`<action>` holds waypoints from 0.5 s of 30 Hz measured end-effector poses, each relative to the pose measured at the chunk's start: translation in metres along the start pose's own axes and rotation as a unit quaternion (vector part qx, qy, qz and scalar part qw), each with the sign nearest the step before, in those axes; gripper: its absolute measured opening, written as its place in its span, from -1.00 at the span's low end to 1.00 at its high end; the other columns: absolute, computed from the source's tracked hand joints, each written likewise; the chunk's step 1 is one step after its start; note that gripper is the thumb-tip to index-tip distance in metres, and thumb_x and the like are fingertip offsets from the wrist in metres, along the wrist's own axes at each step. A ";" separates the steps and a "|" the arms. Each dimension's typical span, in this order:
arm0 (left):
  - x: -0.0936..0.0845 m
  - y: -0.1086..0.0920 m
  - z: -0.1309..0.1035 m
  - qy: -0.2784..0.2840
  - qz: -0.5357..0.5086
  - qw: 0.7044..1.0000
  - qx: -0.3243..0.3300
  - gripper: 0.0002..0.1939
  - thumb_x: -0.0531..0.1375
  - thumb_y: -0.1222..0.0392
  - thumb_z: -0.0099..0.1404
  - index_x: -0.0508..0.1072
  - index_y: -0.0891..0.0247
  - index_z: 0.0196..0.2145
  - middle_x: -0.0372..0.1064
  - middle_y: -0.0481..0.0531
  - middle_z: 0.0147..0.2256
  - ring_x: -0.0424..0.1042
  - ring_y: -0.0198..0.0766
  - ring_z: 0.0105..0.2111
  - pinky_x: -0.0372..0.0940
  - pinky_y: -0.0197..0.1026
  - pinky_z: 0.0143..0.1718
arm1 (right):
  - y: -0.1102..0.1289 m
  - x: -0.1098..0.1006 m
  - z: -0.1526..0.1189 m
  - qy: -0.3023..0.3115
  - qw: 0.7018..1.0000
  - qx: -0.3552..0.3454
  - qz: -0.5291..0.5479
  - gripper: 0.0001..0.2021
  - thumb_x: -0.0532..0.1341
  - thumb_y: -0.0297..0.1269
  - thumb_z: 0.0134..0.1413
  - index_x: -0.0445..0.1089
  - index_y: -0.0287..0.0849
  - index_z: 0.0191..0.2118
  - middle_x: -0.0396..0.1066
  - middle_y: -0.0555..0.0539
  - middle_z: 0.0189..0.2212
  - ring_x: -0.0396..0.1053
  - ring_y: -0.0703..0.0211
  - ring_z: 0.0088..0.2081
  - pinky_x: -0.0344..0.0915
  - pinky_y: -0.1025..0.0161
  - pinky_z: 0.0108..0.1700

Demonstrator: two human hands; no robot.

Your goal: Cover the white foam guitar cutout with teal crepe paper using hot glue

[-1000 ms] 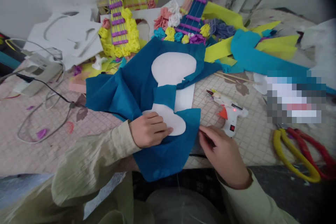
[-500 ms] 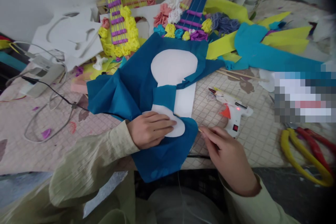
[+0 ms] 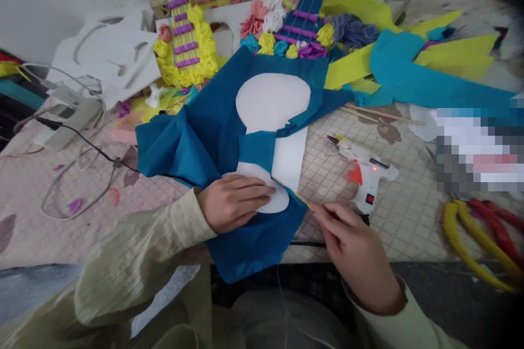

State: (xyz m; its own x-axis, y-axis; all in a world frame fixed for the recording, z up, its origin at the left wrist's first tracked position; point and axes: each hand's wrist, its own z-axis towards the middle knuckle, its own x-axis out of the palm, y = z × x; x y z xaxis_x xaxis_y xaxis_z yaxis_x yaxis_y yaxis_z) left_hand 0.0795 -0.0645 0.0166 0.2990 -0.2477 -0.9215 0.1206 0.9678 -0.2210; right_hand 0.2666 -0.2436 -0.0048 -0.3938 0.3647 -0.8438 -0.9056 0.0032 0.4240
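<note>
My left hand (image 3: 237, 202) lies with fingers stretched flat over the lower part of a white guitar-shaped cutout (image 3: 272, 98), pressing it onto dark blue crepe paper (image 3: 249, 253). A blue strip (image 3: 257, 148) of the same paper is folded across the cutout's narrow waist. Between thumb and fingertips my right hand (image 3: 356, 245) pinches a thin wooden stick (image 3: 302, 199). The stick points up-left along the cutout's right edge, against the blue paper. Beyond my right hand, a white glue gun (image 3: 364, 169) rests on its side with a red light lit.
Scissors with yellow handles (image 3: 470, 240) and a red-handled tool (image 3: 497, 229) lie at right. Behind stand a yellow paper guitar (image 3: 184, 27) and a blue one (image 3: 305, 8). A white power strip (image 3: 69, 120) with cables sits left. Turquoise paper (image 3: 434, 76) lies back right.
More of the stick now shows, reaching up-left along the cutout's edge, and the blue paper's right-hand flap sits lower. My left hand keeps its place; the view has shifted slightly.
</note>
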 end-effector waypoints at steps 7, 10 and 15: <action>-0.005 -0.013 0.009 -0.014 -0.047 0.994 -0.098 -0.63 0.16 0.19 0.12 0.34 0.29 -0.08 0.35 0.15 -0.09 0.33 -0.12 -0.08 0.29 -0.04 -0.11 | 0.001 0.001 -0.004 -0.005 1.000 -0.012 0.017 -0.67 0.05 -0.58 0.05 0.39 -0.25 -0.08 0.36 -0.08 -0.30 0.34 0.27 -0.30 0.30 0.35 -0.29; -0.001 -0.019 0.017 -0.045 -0.011 0.991 -0.129 -0.62 0.15 0.20 0.15 0.32 0.28 -0.05 0.36 0.13 -0.20 0.35 -0.14 -0.18 0.31 -0.06 -0.19 | 0.000 0.001 -0.003 -0.005 0.999 -0.009 0.032 -0.68 0.05 -0.58 0.05 0.40 -0.23 -0.10 0.37 -0.09 -0.29 0.35 0.25 -0.28 0.32 0.32 -0.27; 0.014 -0.021 0.022 -0.117 0.005 0.986 -0.120 -0.63 0.14 0.28 0.18 0.29 0.31 -0.03 0.33 0.06 -0.35 0.33 -0.24 -0.33 0.32 -0.16 -0.32 | 0.000 -0.001 -0.001 -0.005 0.999 -0.004 0.049 -0.67 0.02 -0.56 0.07 0.39 -0.17 -0.10 0.38 -0.08 -0.30 0.36 0.22 -0.28 0.34 0.29 -0.27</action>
State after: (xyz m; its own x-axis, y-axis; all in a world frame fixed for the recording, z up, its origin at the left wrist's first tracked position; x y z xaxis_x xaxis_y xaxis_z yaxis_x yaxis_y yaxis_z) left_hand 0.1025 -0.0897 0.0152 0.5120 -0.2151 -0.8316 -0.1017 0.9461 -0.3074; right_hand 0.2670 -0.2443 -0.0047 -0.4794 0.3723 -0.7947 -0.8637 -0.0397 0.5024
